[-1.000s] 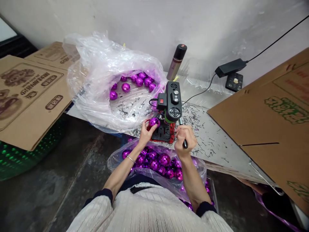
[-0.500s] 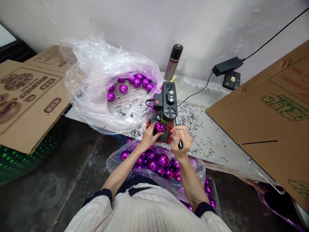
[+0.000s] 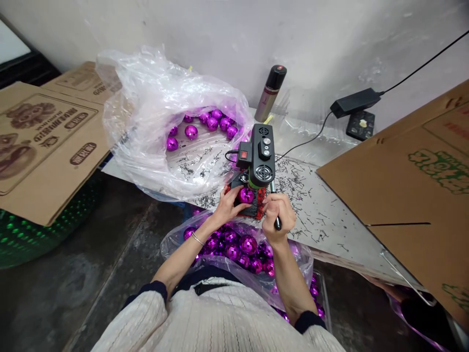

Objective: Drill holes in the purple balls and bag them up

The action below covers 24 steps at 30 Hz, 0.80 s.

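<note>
Between the thumb and fingers of my left hand (image 3: 227,208) is a shiny purple mirror-faceted ball (image 3: 246,195). It sits under the head of a small black bench machine (image 3: 263,156) with round vents, buttons and a red switch. My right hand (image 3: 279,215) is wrapped round the black-handled lever (image 3: 277,224) at the machine's right side. Red material with black bits shows around the machine's dark base (image 3: 252,210). Against my front, a clear plastic bag (image 3: 172,244) holds many similar purple balls (image 3: 233,251).
A large clear bag (image 3: 139,107) with several purple balls lies on the table's left. Behind the machine stands a spray can (image 3: 270,93); a power adapter (image 3: 355,102) sits further right. Small black bits litter the tabletop (image 3: 326,210). Cardboard boxes (image 3: 47,142) flank both sides.
The whole view has shifted slightly, so the table things appear a little further right. Both hands keep their holds on the ball and the lever.
</note>
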Each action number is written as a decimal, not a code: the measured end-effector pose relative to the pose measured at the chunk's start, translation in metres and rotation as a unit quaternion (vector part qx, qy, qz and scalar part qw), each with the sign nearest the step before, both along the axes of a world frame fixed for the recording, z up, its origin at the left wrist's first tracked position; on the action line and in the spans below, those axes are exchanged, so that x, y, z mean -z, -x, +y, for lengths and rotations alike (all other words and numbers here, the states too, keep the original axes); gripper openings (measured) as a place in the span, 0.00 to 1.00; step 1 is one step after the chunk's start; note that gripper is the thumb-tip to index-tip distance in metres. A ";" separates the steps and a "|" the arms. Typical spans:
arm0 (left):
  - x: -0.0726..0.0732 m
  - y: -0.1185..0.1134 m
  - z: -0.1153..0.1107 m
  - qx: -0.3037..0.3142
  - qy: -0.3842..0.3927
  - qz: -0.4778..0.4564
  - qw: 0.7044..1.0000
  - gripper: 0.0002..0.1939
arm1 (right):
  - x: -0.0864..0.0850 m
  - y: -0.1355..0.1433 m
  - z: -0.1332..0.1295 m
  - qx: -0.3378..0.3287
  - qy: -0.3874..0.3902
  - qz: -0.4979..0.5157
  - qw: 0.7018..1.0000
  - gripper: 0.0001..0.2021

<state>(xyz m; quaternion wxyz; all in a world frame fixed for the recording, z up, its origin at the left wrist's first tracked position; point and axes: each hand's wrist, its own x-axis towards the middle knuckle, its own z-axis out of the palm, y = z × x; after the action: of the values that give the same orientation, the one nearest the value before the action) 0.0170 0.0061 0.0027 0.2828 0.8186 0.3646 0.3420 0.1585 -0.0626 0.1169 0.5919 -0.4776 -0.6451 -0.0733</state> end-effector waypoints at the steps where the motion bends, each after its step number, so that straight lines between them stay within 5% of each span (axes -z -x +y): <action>1: -0.001 0.000 0.000 0.002 0.002 -0.001 1.000 0.34 | 0.000 0.000 0.000 0.001 -0.001 0.000 1.000 0.12; 11: -0.003 -0.001 0.008 -0.116 0.129 -0.020 0.985 0.30 | -0.001 0.001 -0.001 0.006 0.001 -0.012 1.000 0.12; 17: -0.004 0.008 0.022 -0.083 0.210 -0.121 0.966 0.28 | -0.001 0.001 0.000 0.005 -0.004 -0.002 1.000 0.12; 24: -0.015 0.007 0.015 -0.094 0.180 -0.032 0.979 0.26 | -0.001 0.002 0.000 -0.001 -0.007 -0.001 1.000 0.12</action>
<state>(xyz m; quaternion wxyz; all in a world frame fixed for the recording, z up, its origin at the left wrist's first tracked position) 0.0104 0.0206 0.0179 0.4036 0.7051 0.4863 0.3216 0.1565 -0.0627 0.1180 0.5948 -0.4727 -0.6455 -0.0775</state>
